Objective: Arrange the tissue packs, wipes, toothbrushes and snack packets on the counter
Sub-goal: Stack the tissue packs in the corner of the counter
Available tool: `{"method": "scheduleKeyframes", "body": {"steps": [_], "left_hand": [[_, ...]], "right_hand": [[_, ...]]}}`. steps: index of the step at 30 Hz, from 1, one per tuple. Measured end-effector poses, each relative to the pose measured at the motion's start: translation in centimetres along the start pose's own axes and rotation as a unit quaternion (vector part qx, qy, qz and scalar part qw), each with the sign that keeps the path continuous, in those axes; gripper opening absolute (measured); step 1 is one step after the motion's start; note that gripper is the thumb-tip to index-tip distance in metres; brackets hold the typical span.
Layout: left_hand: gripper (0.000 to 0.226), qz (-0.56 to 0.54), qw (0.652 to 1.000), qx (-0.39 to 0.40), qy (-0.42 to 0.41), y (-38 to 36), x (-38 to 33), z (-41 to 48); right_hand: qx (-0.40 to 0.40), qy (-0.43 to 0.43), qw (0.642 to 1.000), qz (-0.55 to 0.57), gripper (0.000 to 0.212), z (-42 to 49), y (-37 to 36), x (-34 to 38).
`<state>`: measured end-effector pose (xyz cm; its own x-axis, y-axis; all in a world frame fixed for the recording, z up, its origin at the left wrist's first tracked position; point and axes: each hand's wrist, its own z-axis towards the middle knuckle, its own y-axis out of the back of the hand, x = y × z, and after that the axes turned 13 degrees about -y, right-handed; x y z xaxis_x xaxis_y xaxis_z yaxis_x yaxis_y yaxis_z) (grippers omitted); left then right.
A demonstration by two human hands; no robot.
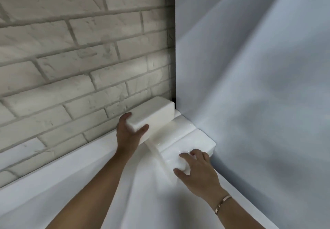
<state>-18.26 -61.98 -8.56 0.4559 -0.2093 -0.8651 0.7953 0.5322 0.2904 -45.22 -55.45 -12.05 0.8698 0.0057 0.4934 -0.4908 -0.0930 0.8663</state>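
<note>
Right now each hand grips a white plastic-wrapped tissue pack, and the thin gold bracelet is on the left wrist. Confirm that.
Wrong wrist: the head view shows the thin gold bracelet on the right wrist. The left hand grips the upper white plastic-wrapped tissue pack, the right hand the lower white tissue pack.

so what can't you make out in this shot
Head view only:
- Any print on the white rectangular tissue pack in the left hand: washed out by glare.
- How many packs the glossy white wrapped row under the right hand holds: the held pack covers its far end.
- Wipes, toothbrushes, snack packets: none in frame.
</note>
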Motion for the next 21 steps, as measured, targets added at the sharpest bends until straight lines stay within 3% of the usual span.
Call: {"method": "scheduleKeyframes", "body": {"steps": [6,21], "left_hand": [[0.111,0.045,0.997,0.062,0.015,-2.2,0.4,3.0],[0.121,0.095,0.993,0.064,0.023,-5.2,0.7,4.0]], "right_hand": [[0.011,0.006,1.0,-0.015,0.061,0.5,0.3,-0.1],[0.071,-0.018,0.997,0.018,0.057,2.1,1.3,0.4]]}}
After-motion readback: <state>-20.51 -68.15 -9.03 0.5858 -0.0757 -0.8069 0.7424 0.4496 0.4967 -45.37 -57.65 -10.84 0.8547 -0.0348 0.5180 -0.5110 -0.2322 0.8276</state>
